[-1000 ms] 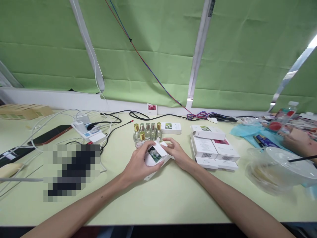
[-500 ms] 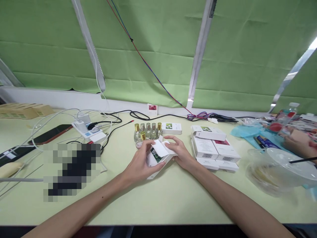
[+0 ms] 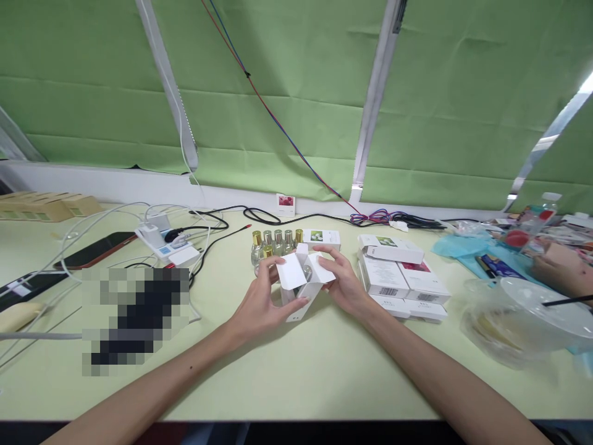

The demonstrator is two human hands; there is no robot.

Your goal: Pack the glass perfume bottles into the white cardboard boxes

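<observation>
One open box [image 3: 312, 295] is between left hand [image 3: 260, 303] and right hand [image 3: 346, 283]; left clasps its body; right holds a flap [image 3: 323, 274].

One open box [image 3: 291, 272], six capped bottles [image 3: 278, 246] visible, five stacked boxes [image 3: 383, 275] visible, one lone box [image 3: 327, 239] behind bottles

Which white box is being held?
The white box with open flaps, gripped between the left hand and right hand, just in front of the glass bottles. The others, such as the stacked boxes at right, are in neither hand.
</observation>
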